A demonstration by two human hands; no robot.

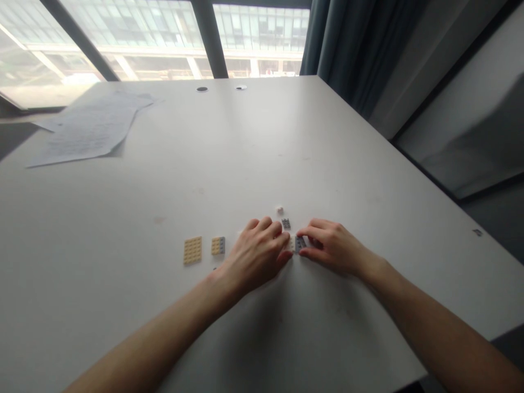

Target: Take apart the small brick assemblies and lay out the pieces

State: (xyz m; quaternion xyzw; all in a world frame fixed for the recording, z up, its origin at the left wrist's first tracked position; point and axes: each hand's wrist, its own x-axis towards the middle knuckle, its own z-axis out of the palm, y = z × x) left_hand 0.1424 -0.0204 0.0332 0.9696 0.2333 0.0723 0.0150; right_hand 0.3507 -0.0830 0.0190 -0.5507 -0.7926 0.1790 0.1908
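One white brick (292, 245) sits pinched in my left hand (258, 252), beside the grey brick (300, 244) my right hand (333, 245) grips.

"Is that plastic at the fingertips?"

"Looks it: the dark grey piece (299, 244) between the right fingers (311, 252) and the pale piece (292, 244) by the left fingers (281, 240) both have studded tops. So does the tan plate (192, 250), out left of them, rather matt."

"And the table (229, 169) under the fingers?"

"Smooth, softly glossy farther beyond. Past them, left, lie matt paper sheets (92, 131); right, a dull cloth curtain (344, 49) hangs."
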